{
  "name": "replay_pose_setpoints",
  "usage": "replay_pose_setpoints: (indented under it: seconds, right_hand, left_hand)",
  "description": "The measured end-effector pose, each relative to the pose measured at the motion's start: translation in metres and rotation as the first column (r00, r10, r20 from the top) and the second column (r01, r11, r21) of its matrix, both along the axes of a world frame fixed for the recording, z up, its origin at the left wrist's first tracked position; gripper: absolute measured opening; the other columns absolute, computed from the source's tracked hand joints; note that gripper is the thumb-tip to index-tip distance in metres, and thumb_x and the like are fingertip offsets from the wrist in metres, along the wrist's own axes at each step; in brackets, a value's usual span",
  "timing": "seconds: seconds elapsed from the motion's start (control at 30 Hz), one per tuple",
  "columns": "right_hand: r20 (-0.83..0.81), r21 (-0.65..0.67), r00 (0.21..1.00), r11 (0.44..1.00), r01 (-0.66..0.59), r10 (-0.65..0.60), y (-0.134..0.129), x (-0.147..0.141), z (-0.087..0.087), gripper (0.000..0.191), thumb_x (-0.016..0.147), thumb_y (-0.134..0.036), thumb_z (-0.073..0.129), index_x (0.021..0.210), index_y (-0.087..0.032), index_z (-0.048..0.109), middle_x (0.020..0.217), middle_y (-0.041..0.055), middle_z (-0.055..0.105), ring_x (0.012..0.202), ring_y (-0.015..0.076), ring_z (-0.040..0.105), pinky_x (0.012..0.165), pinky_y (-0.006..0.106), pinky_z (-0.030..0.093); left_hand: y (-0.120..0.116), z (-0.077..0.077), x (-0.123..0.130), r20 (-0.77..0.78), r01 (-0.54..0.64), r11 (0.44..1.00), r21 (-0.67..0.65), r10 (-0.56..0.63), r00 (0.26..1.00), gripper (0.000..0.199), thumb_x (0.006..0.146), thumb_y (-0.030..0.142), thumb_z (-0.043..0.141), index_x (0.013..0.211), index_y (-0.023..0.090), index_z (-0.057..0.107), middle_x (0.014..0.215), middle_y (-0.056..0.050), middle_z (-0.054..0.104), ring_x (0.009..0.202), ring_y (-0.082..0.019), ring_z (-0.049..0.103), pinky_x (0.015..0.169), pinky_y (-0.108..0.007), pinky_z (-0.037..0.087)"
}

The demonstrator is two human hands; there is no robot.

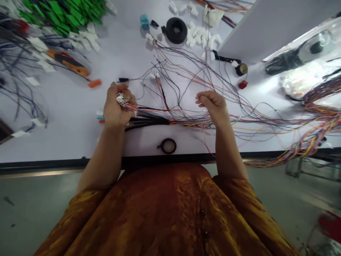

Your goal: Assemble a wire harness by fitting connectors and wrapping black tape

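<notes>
A small white connector housing [121, 100] is held in the left grip [117, 106], which is closed firmly around it with the fingers curled, and thin red and multicoloured wires are led from it toward the centre of the frame. The right grip [213, 105] is raised just above the wires, its fingers drawn together in a narrow pinch; whether a fine wire is held there cannot be told. Both are over the loose wire harness [183, 121], which lies across the middle of the pale surface [66, 121]. As far as can be judged, part of the work is done: a stretch of the harness near the left grip is gathered into a black-sheathed trunk [147, 122], and some wire ends already carry connectors. Much appears to be left, since many thin wires are spread unbundled across the centre and a thick coloured bunch of wires [319, 121] trails at the right. A pile of white connector housings [199, 37] lies at top centre beside a black tape roll [170, 30], and a smaller tape roll [168, 140] lies near the surface's near edge. An orange-and-black tool handle [68, 63] rests at upper left.
</notes>
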State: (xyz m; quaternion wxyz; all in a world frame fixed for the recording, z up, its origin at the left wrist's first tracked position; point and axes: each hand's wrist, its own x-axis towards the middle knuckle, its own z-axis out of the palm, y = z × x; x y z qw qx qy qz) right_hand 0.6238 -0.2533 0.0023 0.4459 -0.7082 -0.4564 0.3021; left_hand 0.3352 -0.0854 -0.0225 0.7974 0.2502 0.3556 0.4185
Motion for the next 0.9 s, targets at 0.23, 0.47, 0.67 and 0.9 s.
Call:
replay_pose_setpoints:
  seconds: [0.23,0.47,0.67,0.9]
  right_hand:
    - [0.231,0.002,0.907,0.931,-0.364,0.354,-0.014,-0.045,0.023,0.02,0.097,-0.031,0.055,0.102,-0.022,0.072,0.101,0.0052,0.075,0.094,0.0174,0.067,0.08,0.033,0.054]
    - [0.397,-0.007,0.808,0.881,-0.472,0.436,-0.004,-0.07,0.008,0.026,0.103,-0.032,0.045,0.118,-0.023,0.064,0.117,0.0084,0.072,0.109,0.022,0.064,0.097,0.04,0.049]
    - [0.352,-0.178,0.82,0.893,-0.414,0.451,-0.017,-0.068,0.006,0.034,0.105,-0.034,0.039,0.095,-0.018,0.067,0.092,0.0066,0.07,0.085,0.0169,0.063,0.079,0.031,0.047]
    - [0.491,-0.156,0.803,0.941,-0.3,0.337,-0.02,-0.067,0.007,0.035,0.097,-0.037,0.057,0.124,-0.016,0.064,0.118,0.0146,0.06,0.107,0.0249,0.058,0.094,0.039,0.048]
  left_hand:
    - [-0.009,0.009,0.006,0.12,0.098,0.993,-0.068,-0.089,0.989,0.049,0.104,0.056,0.04,0.077,0.02,0.06,0.053,0.004,0.032,0.044,-0.007,0.028,0.041,-0.022,0.026]
    - [-0.014,0.009,0.007,0.148,0.187,0.975,-0.12,-0.169,0.974,0.054,0.101,0.062,0.038,0.078,0.02,0.063,0.048,0.006,0.024,0.04,-0.006,0.019,0.04,-0.023,0.033]
    - [-0.01,0.003,0.001,0.061,0.259,0.963,-0.069,-0.255,0.965,0.043,0.095,0.062,0.052,0.078,0.024,0.064,0.047,0.004,0.025,0.043,-0.009,0.019,0.033,-0.021,0.023]
    - [-0.008,-0.003,0.001,0.11,0.325,0.944,-0.055,-0.317,0.942,0.038,0.097,0.054,0.049,0.077,0.025,0.063,0.049,0.004,0.026,0.039,-0.009,0.024,0.031,-0.019,0.015]
